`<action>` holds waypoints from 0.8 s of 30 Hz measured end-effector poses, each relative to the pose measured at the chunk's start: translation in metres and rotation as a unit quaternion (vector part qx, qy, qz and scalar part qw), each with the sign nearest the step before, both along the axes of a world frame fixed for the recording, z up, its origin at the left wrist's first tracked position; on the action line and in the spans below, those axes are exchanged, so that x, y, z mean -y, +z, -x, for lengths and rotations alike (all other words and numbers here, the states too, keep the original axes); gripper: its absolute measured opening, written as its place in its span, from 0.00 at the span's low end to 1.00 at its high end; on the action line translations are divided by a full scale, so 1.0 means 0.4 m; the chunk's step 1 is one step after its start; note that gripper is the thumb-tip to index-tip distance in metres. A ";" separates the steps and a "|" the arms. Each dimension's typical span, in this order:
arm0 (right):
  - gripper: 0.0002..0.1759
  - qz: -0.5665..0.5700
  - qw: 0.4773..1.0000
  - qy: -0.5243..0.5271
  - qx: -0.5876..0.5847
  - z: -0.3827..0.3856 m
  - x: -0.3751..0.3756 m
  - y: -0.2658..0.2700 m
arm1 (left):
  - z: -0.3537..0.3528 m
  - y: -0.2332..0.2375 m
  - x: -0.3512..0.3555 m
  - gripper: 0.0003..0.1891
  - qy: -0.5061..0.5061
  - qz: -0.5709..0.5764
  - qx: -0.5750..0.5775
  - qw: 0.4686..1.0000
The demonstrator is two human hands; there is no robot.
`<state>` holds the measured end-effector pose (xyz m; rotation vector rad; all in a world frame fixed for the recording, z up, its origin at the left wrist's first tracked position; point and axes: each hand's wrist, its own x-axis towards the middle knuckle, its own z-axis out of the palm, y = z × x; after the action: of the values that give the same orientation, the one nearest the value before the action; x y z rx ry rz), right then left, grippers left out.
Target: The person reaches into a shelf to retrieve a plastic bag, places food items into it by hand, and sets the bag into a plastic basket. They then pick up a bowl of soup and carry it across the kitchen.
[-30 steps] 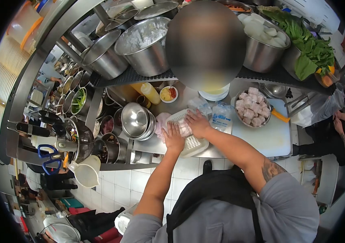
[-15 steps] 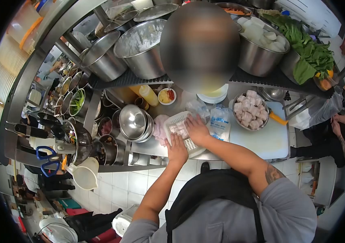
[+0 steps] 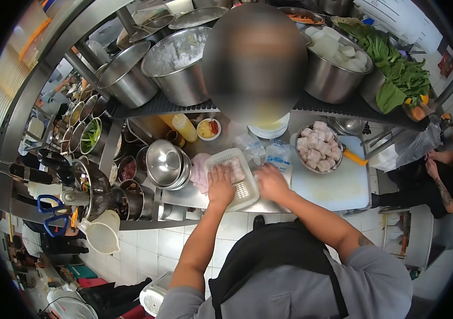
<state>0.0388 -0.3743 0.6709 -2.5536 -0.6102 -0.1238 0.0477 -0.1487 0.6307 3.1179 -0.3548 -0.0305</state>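
My left hand [image 3: 220, 186] lies flat with its fingers stretched out over pale pinkish pieces [image 3: 236, 169] in a white perforated basket [image 3: 246, 192]. The pieces under the palm are hidden. Just right of the basket is my right hand [image 3: 271, 182], blurred, its fingers near a clear plastic bag with blue print [image 3: 279, 153]; whether it holds anything is unclear. A pink cloth [image 3: 199, 173] touches the basket's left side. A steel bowl of pale, chunky pieces [image 3: 319, 147] stands farther right.
Stacked steel bowls [image 3: 167, 164] stand left of the cloth. At the right lies a white cutting board [image 3: 333, 186] with a yellow-handled tool [image 3: 355, 157]. Pots fill the overhead shelf [image 3: 343, 109]. A co-worker's arm [image 3: 440, 181] shows at the far right.
My right hand has lifted off the basket and moved right towards the printed bag. My left hand has moved farther onto the pieces. The whole view has shifted slightly.
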 end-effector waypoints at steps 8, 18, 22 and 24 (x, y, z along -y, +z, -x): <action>0.12 0.024 0.996 -0.063 0.055 -0.026 0.080 -0.043 | -0.022 0.007 0.031 0.48 -0.053 0.014 -0.032 0.998; 0.10 -0.058 0.991 -0.077 0.094 -0.310 0.016 -0.064 | 0.101 0.126 -0.003 0.34 0.120 0.385 0.076 0.912; 0.13 -0.148 0.984 -0.014 -0.101 -0.252 0.059 0.160 | 0.088 0.292 0.049 0.39 0.094 0.440 0.117 0.885; 0.13 -0.175 0.967 0.055 -0.177 -0.242 0.084 0.219 | 0.037 0.349 0.090 0.42 0.068 0.494 0.119 0.858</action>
<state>0.1356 -0.4080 0.7583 -2.1255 -0.5326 0.2394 0.0327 -0.1849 0.7705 2.1005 -0.0846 0.4052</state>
